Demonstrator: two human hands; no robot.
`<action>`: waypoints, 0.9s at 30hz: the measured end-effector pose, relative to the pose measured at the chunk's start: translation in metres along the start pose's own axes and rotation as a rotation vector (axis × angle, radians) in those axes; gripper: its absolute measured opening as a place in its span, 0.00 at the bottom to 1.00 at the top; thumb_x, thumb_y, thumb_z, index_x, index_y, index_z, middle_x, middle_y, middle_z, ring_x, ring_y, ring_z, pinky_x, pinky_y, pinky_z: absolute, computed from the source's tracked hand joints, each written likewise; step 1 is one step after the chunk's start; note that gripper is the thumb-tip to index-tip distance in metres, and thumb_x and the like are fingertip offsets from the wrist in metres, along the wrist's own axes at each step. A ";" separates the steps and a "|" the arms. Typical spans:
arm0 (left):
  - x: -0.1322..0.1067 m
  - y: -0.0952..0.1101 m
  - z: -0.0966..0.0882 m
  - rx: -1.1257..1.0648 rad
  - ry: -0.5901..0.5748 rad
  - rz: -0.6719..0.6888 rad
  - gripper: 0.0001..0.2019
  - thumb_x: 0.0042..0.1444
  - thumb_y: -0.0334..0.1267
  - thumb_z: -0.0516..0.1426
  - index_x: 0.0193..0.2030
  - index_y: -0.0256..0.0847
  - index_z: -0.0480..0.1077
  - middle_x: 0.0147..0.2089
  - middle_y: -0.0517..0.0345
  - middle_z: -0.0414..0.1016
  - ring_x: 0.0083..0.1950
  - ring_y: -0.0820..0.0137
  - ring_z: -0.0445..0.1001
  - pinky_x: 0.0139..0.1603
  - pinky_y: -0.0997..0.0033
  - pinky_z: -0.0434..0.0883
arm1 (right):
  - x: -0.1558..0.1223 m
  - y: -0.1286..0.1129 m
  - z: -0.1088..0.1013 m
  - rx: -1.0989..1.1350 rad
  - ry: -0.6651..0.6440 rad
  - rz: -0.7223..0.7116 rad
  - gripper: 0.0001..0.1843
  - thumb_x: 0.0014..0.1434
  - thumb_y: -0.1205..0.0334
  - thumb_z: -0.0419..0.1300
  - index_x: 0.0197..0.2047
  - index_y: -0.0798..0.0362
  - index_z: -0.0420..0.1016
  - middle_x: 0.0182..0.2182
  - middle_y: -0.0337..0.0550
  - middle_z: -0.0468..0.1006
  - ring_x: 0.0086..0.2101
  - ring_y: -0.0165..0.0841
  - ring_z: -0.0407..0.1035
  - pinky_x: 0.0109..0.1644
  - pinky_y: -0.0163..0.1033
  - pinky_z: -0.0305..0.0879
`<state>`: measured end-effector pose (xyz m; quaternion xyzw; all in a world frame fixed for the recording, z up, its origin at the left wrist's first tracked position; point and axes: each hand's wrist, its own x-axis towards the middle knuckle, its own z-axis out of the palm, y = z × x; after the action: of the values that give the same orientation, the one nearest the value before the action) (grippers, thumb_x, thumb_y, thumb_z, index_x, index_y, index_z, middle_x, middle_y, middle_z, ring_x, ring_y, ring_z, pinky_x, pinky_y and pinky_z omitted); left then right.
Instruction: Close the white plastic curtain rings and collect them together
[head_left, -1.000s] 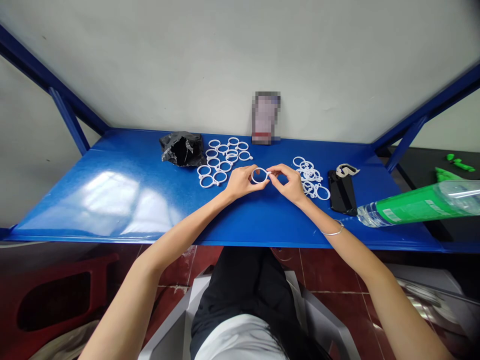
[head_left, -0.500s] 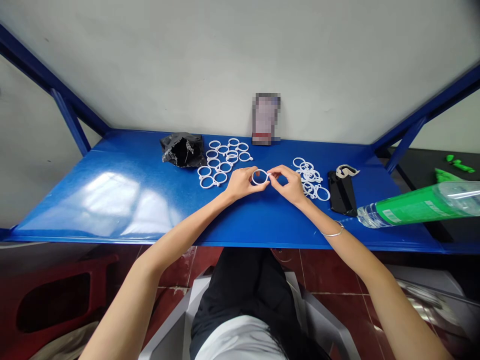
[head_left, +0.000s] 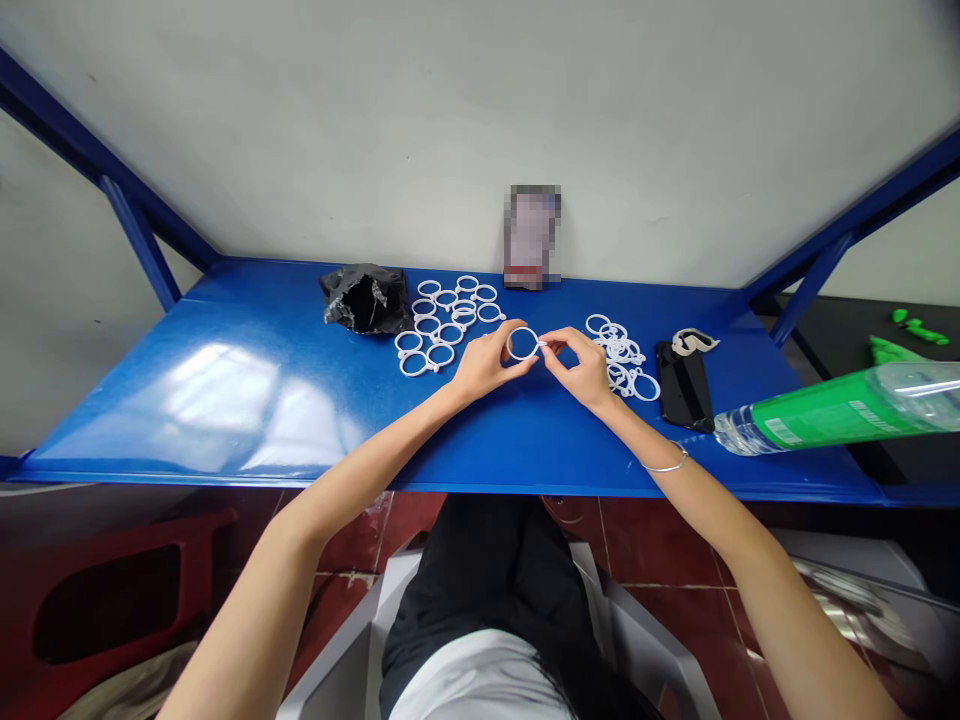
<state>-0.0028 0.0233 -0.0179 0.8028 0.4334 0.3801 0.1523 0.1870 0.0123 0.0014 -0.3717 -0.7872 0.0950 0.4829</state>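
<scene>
The left hand [head_left: 484, 364] grips a thin white plastic-looking ring [head_left: 523, 329], seemingly steadying it while the right hand [head_left: 581, 374] pinches its tab [head_left: 540, 345].

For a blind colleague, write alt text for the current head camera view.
The right hand pinches a white ring at its edge over a blue table, the left hand at the ring's other side. White rings also lie in two groups: a left cluster near a black bag, a right cluster near a flat black object and green-labelled bottle.
</scene>
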 end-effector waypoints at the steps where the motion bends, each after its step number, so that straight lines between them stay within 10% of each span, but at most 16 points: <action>1: 0.000 -0.001 0.000 -0.001 0.003 0.006 0.24 0.60 0.52 0.57 0.57 0.40 0.63 0.28 0.63 0.69 0.27 0.73 0.71 0.29 0.77 0.64 | 0.000 0.000 0.000 -0.006 0.001 -0.009 0.06 0.64 0.62 0.57 0.39 0.49 0.75 0.31 0.42 0.79 0.30 0.34 0.73 0.37 0.41 0.73; 27: 0.000 -0.004 0.003 0.028 0.026 0.025 0.24 0.59 0.56 0.57 0.54 0.40 0.67 0.28 0.62 0.71 0.28 0.73 0.72 0.29 0.77 0.64 | 0.001 -0.001 -0.001 -0.038 -0.040 -0.025 0.06 0.65 0.61 0.56 0.40 0.49 0.75 0.32 0.42 0.79 0.31 0.34 0.73 0.38 0.41 0.72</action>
<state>-0.0032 0.0255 -0.0223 0.8053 0.4304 0.3862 0.1306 0.1871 0.0118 0.0031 -0.3692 -0.8028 0.0815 0.4610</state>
